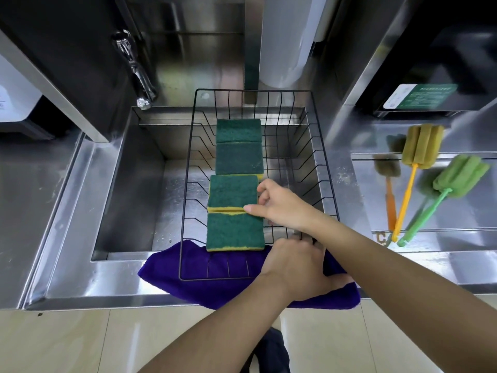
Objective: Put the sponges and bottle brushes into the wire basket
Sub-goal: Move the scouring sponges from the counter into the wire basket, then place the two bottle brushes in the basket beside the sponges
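A black wire basket (326,184) sits across the sink. Inside it, several green-and-yellow sponges lie in a row from back to front; the farthest (238,130) and the nearest (234,231) lie flat. My right hand (282,207) pinches the right edge of the third sponge (231,191), thumb along its yellow front edge. My left hand (294,267) grips the basket's near right corner. Two bottle brushes lie on the counter to the right: a yellow one (422,148) and a green one (461,177), each mirrored in the steel.
A purple cloth (188,278) lies under the basket's front edge on the counter lip. The steel sink (129,184) drops away left of the basket, with a chrome faucet (139,76) behind it. A white roll (285,44) and a dark appliance (430,71) stand at the back.
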A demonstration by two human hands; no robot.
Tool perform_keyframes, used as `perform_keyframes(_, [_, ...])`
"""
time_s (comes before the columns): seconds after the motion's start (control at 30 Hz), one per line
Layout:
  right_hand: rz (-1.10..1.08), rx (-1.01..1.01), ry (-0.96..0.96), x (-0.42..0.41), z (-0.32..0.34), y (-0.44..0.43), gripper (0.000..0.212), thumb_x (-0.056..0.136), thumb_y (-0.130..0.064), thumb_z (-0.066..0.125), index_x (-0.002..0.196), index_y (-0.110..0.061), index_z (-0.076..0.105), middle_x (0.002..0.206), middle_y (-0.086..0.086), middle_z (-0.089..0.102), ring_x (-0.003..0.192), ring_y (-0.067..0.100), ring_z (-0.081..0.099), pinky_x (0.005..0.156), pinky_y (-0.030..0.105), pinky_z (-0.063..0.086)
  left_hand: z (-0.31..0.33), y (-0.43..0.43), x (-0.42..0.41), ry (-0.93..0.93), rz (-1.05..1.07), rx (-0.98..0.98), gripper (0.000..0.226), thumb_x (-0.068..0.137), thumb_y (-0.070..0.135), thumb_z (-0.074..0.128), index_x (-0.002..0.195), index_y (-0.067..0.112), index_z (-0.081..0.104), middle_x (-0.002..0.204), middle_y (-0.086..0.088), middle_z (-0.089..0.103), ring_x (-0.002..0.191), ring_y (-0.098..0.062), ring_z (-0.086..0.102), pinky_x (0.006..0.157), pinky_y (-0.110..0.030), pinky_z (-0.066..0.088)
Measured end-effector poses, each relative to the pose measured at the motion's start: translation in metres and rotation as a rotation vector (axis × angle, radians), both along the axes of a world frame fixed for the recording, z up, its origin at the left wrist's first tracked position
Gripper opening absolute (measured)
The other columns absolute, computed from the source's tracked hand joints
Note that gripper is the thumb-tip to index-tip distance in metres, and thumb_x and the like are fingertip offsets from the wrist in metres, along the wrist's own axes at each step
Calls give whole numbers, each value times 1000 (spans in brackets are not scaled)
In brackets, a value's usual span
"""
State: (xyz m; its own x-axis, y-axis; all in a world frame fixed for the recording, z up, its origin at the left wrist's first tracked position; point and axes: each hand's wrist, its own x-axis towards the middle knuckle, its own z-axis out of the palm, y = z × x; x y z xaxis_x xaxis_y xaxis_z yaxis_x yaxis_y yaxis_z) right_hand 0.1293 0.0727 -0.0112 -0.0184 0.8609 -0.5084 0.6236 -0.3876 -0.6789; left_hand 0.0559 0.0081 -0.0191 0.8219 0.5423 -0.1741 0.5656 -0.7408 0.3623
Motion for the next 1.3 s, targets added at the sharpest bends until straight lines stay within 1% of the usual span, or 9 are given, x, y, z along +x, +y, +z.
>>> perform_keyframes(0.13, [56,12,0,5,1,-3,59,87,-39,62,134,-11,38,105,0,61,97,16,57,86,32,45,-1,1,0,33,-1,-17,70,83,73,34,114,14,54,110,-8,63,97,-24,57,69,-36,35])
perform_keyframes(0.3, [88,124,-125,19,12,-8,46,90,-33,59,129,-10,49,103,0,58,93,15,55,84,28,44,3,1,1,97,-17,-18,65,82,75,34,98,15,53,98,-6,63,90,-25,58,64,-35,32])
perform_keyframes(0.37, [33,212,-158,29,21,-13,39,91,-30,57,124,-9,53,98,-1,58,88,15,55,83,30,46,5,2,1,144,-25,-16,68,81,77,31,102,16,53,102,-6,63,93,-26,58,66,-36,32])
perform_keyframes(0.5, [-259,415,-290,64,34,-26,24,92,-23,54,110,-8,61,88,2,61,85,20,57,81,34,48,8,2,2,207,-24,-31,76,79,81,27,115,18,52,116,-4,60,106,-25,53,72,-37,32])
perform_keyframes(0.63, [-675,550,-418,115,34,-44,18,91,-18,52,100,-5,60,101,14,67,95,33,60,79,38,46,10,1,3,223,-16,-37,74,79,80,27,113,20,52,117,-2,60,107,-22,53,72,-34,32])
perform_keyframes(0.83, [-876,252,-682,163,9,-73,44,93,-23,51,124,6,40,131,25,40,106,45,57,82,49,47,7,-1,4,242,-14,-4,75,78,82,22,112,22,52,114,2,60,103,-19,54,73,-33,35])
perform_keyframes(1.0, [-897,19,-591,176,-14,-86,53,95,-32,46,128,7,34,131,28,46,117,45,52,92,49,44,5,-1,4,243,-12,9,78,77,82,21,116,22,51,117,3,60,105,-18,54,77,-34,40])
perform_keyframes(1.07, [-858,-14,-561,176,-16,-87,49,95,-28,46,129,6,34,129,27,51,117,43,53,92,47,44,4,-1,4,243,-11,10,78,77,83,21,116,22,52,117,3,60,105,-18,54,78,-34,40])
perform_keyframes(1.3, [-888,211,-355,173,-1,-74,19,91,-7,46,106,6,45,104,31,61,97,44,58,73,39,42,4,1,3,232,-16,3,78,77,82,22,115,21,53,113,1,61,102,-19,54,79,-35,40])
